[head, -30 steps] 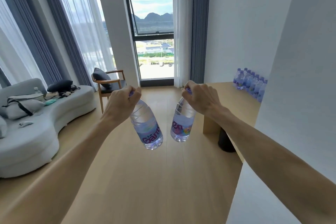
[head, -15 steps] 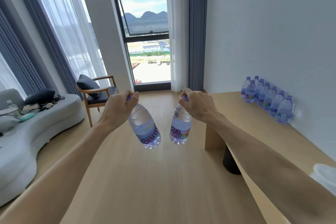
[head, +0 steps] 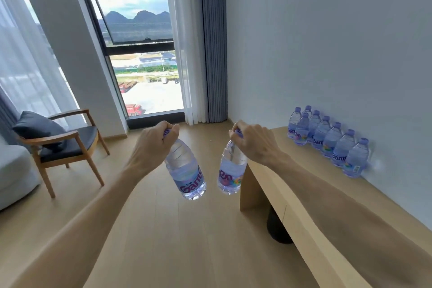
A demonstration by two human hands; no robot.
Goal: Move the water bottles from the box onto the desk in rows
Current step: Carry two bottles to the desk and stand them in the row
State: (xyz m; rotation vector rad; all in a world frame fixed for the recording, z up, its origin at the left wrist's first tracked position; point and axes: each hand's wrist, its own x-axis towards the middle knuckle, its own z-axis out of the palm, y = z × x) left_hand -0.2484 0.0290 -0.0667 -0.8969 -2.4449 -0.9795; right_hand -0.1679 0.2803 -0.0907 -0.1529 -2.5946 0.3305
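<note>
My left hand [head: 153,146] grips the purple cap of a clear water bottle [head: 185,173] that hangs tilted above the floor. My right hand [head: 253,142] grips the cap of a second water bottle [head: 231,172], hanging just left of the desk's near end. The wooden desk [head: 304,184] runs along the right wall. Several purple-labelled bottles [head: 327,139] stand on it in a row against the wall, with one more bottle in front at the far end. The box is out of view.
A wooden armchair [head: 63,145] with a dark cushion stands at the left, beside a grey sofa's edge [head: 14,170]. A dark round object [head: 278,229] sits under the desk. A tall window and curtains fill the far wall. Wood floor stretches between chair and desk.
The view has swung right and moved closer to the desk, so the row of bottles looks larger. Both hands still carry their bottles by the caps, now nearer the desk's end.
</note>
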